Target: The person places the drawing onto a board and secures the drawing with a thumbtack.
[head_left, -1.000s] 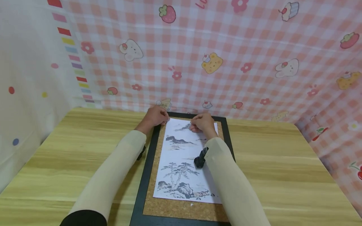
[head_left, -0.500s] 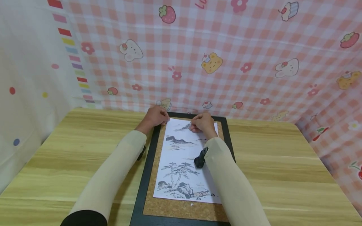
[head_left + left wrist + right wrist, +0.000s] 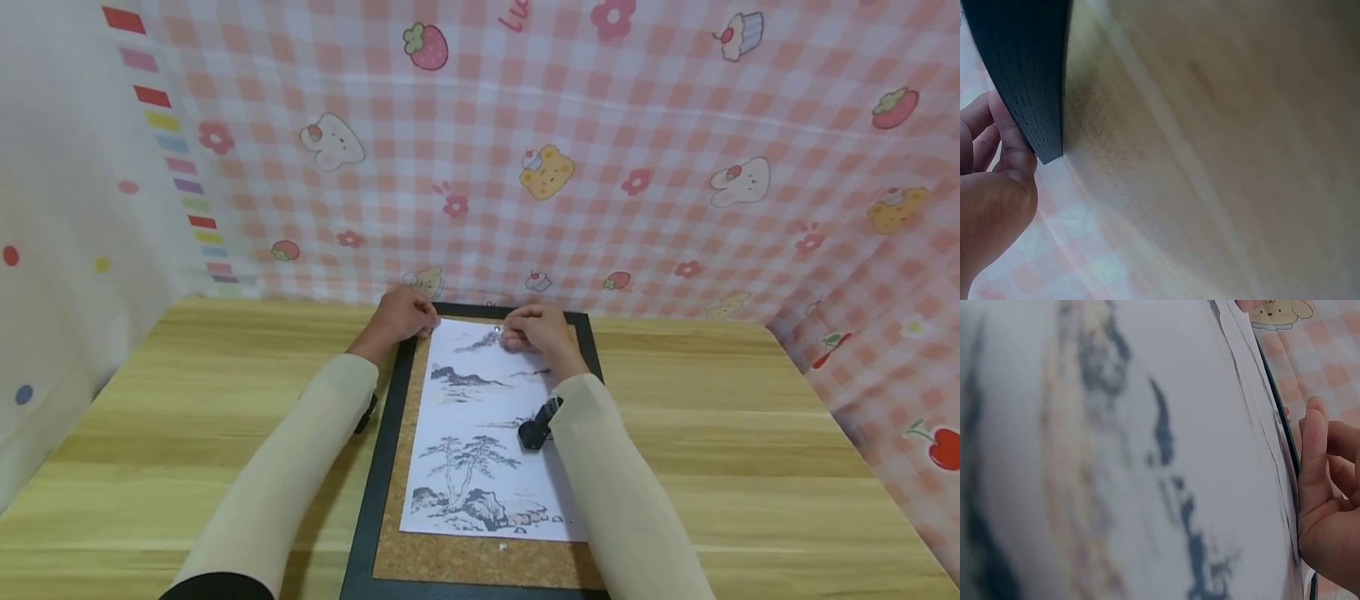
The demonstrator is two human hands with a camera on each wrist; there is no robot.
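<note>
A white sheet of paper (image 3: 472,408) printed with an ink landscape lies on a cork board (image 3: 438,557) with a black frame (image 3: 384,467). My left hand (image 3: 407,315) pinches at the paper's upper left corner. In the left wrist view, that hand (image 3: 997,181) is beside the black frame (image 3: 1022,69). My right hand (image 3: 542,329) is over the paper's upper part, thumb and forefinger together at a small pale thing (image 3: 497,329), too tiny to identify. The right wrist view has this hand (image 3: 1329,506) bent beyond the paper (image 3: 1204,444), its fingertips' contact unclear.
The wood-grain table (image 3: 720,458) extends on both sides of the board. A pink checked cloth (image 3: 480,125) hangs right behind the frame's top edge. A tiny white spot (image 3: 503,547) sits on the lower cork strip.
The head view has shifted slightly, moving the scene a little left and down. Both hands keep almost the same places on the board.
</note>
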